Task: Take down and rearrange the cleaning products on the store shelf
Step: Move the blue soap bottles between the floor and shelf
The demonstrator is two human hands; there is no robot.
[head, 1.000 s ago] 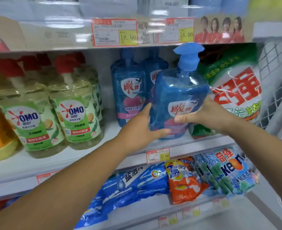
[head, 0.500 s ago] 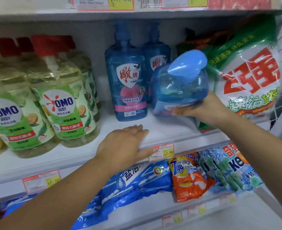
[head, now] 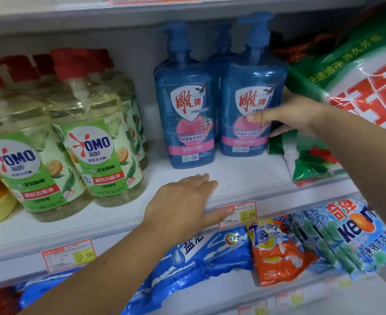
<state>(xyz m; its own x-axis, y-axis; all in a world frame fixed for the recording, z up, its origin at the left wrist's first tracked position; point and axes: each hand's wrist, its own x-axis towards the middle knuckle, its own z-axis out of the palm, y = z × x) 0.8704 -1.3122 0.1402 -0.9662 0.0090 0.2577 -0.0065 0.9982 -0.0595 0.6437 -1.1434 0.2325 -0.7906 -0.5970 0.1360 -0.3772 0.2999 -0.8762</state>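
Blue pump bottle [head: 253, 92]: upright on the middle shelf [head: 244, 176], right of centre. Its base looks set down on the board, well back from the front lip.
Long axis: vertical, pump head up, label facing me.
Right hand [head: 294, 117]: it comes in from the right and grips the bottle at mid-height. The thumb [head: 258, 115] lies across the front label and the fingers [head: 287, 92] curl round the far right side, so this is a closed grasp on the body, not the neck.
Left hand [head: 183, 201]: palm down on the front edge of the shelf, fingers straight and together. It holds nothing, and its thumb tip reaches the price tag [head: 237, 214].
Nearer hand: the right one, already on the bottle; the left sits below and to the left, well apart from it.
Neighbours: a twin bottle [head: 185, 105] stands just beside it on the left with a narrow gap. A green detergent bag [head: 355, 92] presses in close behind my right knuckles.
Next move, as I judge it: any shift must run along the shelf, since the bag leaves the fingers little room on the right.
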